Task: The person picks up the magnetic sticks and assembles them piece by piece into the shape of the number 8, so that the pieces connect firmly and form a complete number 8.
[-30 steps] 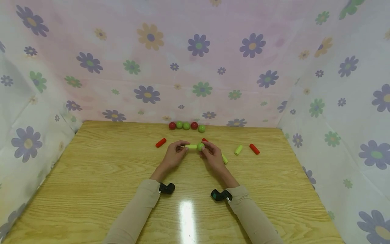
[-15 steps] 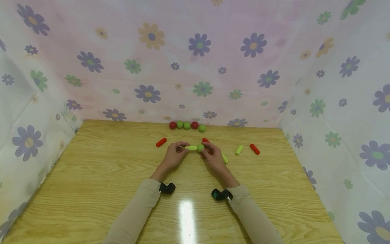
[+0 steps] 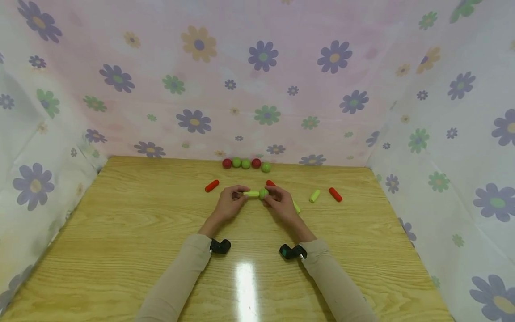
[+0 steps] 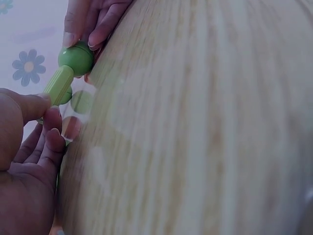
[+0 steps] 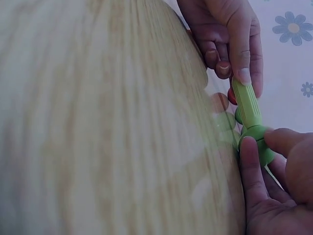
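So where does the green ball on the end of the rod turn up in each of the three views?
Head: green ball at centre, pinched by the right hand.
Left wrist: upper left, above the rod.
Right wrist: right edge, partly behind fingers.
Shared landmark: the light green rod, held by the left hand.

Both forearms reach forward; the left hand (image 3: 229, 204) and right hand (image 3: 281, 203) face each other, fingertips pinched, nearly meeting.

Bright, even light — tabletop (image 3: 120, 250) glare, blurry wrist views
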Demonstrator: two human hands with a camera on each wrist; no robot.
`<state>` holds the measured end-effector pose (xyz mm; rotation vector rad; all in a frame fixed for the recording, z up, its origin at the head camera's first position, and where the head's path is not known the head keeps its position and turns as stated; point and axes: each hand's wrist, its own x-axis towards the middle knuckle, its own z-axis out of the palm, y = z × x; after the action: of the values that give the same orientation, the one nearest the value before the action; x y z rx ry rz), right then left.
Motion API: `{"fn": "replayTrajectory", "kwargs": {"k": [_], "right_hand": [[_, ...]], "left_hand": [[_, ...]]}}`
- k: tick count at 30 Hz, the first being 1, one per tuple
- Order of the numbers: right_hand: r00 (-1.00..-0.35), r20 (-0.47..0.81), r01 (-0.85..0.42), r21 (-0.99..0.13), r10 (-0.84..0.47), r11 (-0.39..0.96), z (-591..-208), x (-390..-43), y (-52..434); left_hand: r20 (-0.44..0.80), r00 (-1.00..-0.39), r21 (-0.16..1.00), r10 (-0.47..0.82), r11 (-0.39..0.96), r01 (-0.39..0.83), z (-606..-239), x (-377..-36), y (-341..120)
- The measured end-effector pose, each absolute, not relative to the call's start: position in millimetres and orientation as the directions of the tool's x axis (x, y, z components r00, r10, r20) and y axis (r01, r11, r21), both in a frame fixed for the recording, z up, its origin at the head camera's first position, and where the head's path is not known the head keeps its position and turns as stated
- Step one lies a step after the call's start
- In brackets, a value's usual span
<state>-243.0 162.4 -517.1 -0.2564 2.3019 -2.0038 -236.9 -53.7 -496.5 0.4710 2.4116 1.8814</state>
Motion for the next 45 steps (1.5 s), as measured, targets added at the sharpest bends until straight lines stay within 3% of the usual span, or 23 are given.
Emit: {"fn": "replayTrajectory", "kwargs": {"k": [7, 26, 32, 45], "right_hand": [[-0.982, 0.058, -0.086, -0.985, -0.180, 0.150, -520, -246, 162], [-0.980, 0.050, -0.074, -0.990, -0.190, 0.123, -521, -246, 164], [-0.981, 0.046, -0.072, -0.988, -0.186, 0.135, -520, -244, 164], [-0.982, -0.003, -0.021, -0.992, -0.191, 0.123, -509, -240, 162]], "left_hand": [[0.163, -0.958, 0.951, 0.235, 0.222, 0.216, -516, -248, -53], [0.052, -0.972, 0.975, 0.229, 0.197, 0.099, -502, -237, -72], [0.084, -0.981, 0.976, 0.173, 0.184, 0.116, -499, -238, -82], [0.149, -0.985, 0.988, 0.087, 0.019, 0.151, -497, -251, -95]]}}
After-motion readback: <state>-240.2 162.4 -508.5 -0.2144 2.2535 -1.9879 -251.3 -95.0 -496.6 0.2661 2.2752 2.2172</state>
